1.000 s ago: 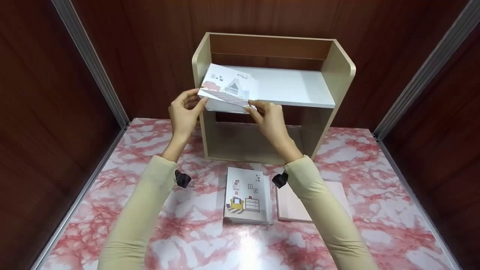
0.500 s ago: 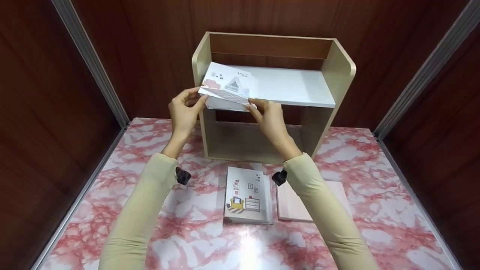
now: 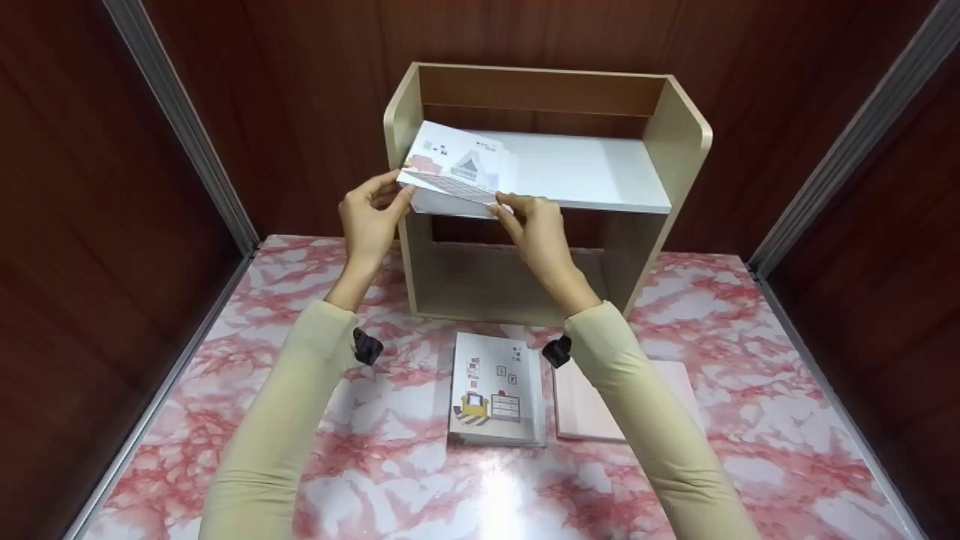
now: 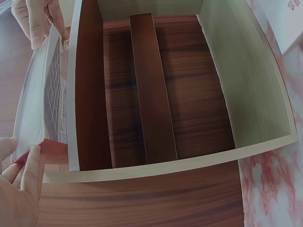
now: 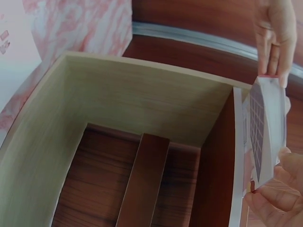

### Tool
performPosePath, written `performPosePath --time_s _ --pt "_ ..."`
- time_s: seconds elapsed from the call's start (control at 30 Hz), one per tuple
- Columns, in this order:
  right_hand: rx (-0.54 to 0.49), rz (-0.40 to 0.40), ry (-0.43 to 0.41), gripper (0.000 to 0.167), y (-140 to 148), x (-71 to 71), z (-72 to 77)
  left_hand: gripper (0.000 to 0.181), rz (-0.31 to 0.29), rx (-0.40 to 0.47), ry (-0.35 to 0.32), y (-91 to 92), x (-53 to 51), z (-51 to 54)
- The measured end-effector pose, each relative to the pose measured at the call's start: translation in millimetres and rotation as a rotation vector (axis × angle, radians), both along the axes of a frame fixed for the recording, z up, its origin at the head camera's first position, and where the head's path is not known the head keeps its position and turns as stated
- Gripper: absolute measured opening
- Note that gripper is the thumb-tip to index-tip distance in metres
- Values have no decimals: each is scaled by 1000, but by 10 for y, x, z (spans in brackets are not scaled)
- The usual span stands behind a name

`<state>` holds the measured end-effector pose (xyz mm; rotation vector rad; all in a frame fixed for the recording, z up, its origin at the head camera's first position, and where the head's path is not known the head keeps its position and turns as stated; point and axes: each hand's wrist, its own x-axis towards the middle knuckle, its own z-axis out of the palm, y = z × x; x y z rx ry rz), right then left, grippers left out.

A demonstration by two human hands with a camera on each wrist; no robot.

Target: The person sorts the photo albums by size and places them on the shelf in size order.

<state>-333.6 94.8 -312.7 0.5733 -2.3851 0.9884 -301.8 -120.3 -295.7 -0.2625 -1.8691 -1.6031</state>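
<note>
A thick white book point(image 3: 457, 161) with a house and pink sofa on its cover lies tilted at the left end of the shelf unit's upper board point(image 3: 577, 169). My left hand point(image 3: 369, 221) pinches its near left corner between thumb and fingers. At the near right corner, my right hand point(image 3: 541, 236) pinches it the same way. Both wrist views show the page block point(image 4: 33, 94) jutting past the board's front edge, with a hand at either end. How the far side of the book meets the board is hidden.
On the marbled table point(image 3: 390, 480), in front of the shelf unit point(image 3: 637, 262), lies a stack topped by a book point(image 3: 491, 390) with a yellow armchair picture. Right of it is a pale pink book point(image 3: 592, 409), partly under the right sleeve. Dark wood walls point(image 3: 112, 225) enclose the sides and back.
The book and both hands have shifted slightly up and away over the upper board. Both hands keep their pinch on its near corners. The books on the table stay put.
</note>
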Motion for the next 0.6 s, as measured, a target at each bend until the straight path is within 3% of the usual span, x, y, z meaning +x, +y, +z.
performPosePath --time_s 0.2,0.43,0.6 --pt "-3 -10 11 33 -6 -14 3 32 12 -1 -11 -1 -16 11" --pt "6 -21 -1 33 -15 -37 -1 33 37 9 -25 -90 -312 -193" --pt "3 -21 4 33 -19 -44 1 32 34 22 -31 -89 -338 -193"
